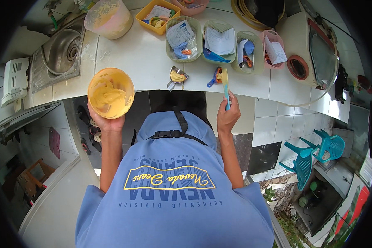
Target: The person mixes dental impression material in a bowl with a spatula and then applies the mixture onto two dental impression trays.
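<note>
My left hand (113,123) grips a round yellow bowl (91,77) from beneath and holds it tilted just off the counter's front edge. Inside lies a thick, smooth yellow mixture (108,99). In my closed right hand (229,116) is a spatula (225,84), its light-blue handle down and its yellow-smeared blade pointing away from me. Right beside the blade, a blue measuring spoon (214,78) rests on the counter with something orange-yellow in or near it. Between my hands, near the edge, sits a metal measuring scoop (179,69) with a yellow lump in it.
Along the back of the white counter (149,62) stand a smeared pale pink tub (108,20), a yellow basket (141,17), green baskets (197,49) and a pink basket (265,41) with papers and small items. A sink (68,49) is left, an oven-like appliance (320,49) right.
</note>
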A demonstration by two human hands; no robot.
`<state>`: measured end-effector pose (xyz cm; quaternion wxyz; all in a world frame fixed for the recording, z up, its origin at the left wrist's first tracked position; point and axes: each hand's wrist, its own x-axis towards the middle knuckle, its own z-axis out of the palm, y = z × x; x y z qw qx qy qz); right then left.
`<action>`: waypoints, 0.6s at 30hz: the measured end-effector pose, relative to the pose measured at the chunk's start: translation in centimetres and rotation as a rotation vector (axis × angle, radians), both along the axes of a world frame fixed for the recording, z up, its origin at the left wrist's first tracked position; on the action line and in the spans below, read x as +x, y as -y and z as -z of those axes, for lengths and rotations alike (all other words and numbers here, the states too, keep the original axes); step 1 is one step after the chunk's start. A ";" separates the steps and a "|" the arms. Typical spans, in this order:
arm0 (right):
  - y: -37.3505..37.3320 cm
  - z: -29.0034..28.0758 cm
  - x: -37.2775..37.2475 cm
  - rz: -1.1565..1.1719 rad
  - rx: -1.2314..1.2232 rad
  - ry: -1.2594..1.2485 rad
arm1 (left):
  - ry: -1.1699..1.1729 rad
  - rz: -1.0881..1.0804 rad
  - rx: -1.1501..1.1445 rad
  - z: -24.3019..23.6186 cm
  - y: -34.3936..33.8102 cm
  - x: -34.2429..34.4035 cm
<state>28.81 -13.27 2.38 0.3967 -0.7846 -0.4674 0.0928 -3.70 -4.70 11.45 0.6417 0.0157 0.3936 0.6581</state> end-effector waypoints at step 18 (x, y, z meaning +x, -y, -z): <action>-8.3 -15.5 -12.8 -0.882 -0.314 -0.174 | 0.827 0.234 0.126 8.0 0.2 3.9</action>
